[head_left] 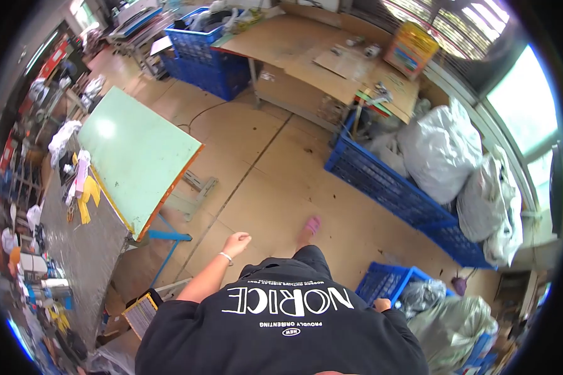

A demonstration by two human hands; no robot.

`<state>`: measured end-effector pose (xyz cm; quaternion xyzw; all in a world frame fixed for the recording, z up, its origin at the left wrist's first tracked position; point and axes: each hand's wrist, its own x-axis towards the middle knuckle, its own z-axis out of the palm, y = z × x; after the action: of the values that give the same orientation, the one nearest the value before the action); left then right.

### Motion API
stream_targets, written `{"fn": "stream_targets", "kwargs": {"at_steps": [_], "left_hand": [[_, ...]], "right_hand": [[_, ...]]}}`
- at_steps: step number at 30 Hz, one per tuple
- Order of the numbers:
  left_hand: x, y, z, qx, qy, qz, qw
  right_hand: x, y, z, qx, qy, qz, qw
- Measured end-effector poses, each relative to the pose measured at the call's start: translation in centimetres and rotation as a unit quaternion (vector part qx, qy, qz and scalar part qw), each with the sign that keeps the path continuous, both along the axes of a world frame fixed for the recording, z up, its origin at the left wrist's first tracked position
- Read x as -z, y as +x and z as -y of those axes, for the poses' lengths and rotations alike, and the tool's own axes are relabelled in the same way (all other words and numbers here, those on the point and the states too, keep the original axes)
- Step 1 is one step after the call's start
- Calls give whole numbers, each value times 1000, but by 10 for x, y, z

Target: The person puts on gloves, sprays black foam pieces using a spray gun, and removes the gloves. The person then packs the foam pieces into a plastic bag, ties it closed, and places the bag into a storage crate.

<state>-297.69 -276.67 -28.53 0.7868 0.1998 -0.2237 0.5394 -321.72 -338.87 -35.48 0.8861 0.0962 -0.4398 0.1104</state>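
Swinging left hand [236, 240] loosely curled, right hand [381, 304] beside blue crate [381, 282]

blue plastic crates [388, 181]: four
filled plastic sacks [441, 150]: four
tables [137, 156]: three
hands [236, 242]: two, one mostly hidden
pink slipper [312, 224]: one

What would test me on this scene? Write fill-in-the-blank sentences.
1. Ahead of the left hand, the foot wears a ___ slipper.
2. The crate by the right hand is ___.
3. The tilted board is ___ on top.
Missing words: pink; blue; green.
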Motion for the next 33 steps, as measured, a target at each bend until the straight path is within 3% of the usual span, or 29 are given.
{"fn": "stream_targets", "kwargs": {"at_steps": [1, 2, 5, 7, 9, 10, 11, 13, 15, 17, 20, 22, 25, 32, 33], "left_hand": [[-5, 21, 4, -5, -7, 3, 1000], [-6, 44, 4, -12, -15, 8, 1000], [13, 108, -19, -67, -1, 23, 997], [23, 139, -43, -117, 28, 37, 992], [20, 167, -76, -181, 40, 42, 982], [18, 178, -87, -227, 32, 41, 973], [19, 186, -92, -273, 21, 40, 961], [-10, 200, -91, -347, -4, 68, 935], [-60, 213, -91, -395, -18, 81, 915], [-58, 222, -100, -415, -9, 103, 904], [-66, 251, -112, -449, -36, 120, 885], [-73, 279, -126, -447, -23, 113, 887], [-96, 340, -151, -421, 7, 116, 900], [-114, 454, -205, -385, 39, 123, 914], [-107, 468, -216, -390, 50, 104, 914]], "right_hand": [[2, 28, 16, 61, -9, -12, 998], [33, 47, 46, 79, -57, 52, 994], [34, 216, 56, 18, 0, 78, 997], [23, 349, 37, -117, 22, 45, 992], [7, 508, -33, -261, 79, 57, 960], [40, 585, -70, 84, 297, 112, 944], [-37, 648, -162, 26, 457, 218, 862], [-191, 743, -329, 10, 584, 92, 807], [-330, 781, -446, 34, 686, -122, 716], [-435, 787, -511, 2, 798, -369, 476], [-525, 818, -575, -270, 793, -462, 290], [-546, 834, -620, -308, 766, -530, 192], [-556, 854, -670, -250, 745, -599, 154], [-558, 943, -775, -266, 699, -663, 27], [-565, 963, -783, -294, 677, -673, 47]]}}
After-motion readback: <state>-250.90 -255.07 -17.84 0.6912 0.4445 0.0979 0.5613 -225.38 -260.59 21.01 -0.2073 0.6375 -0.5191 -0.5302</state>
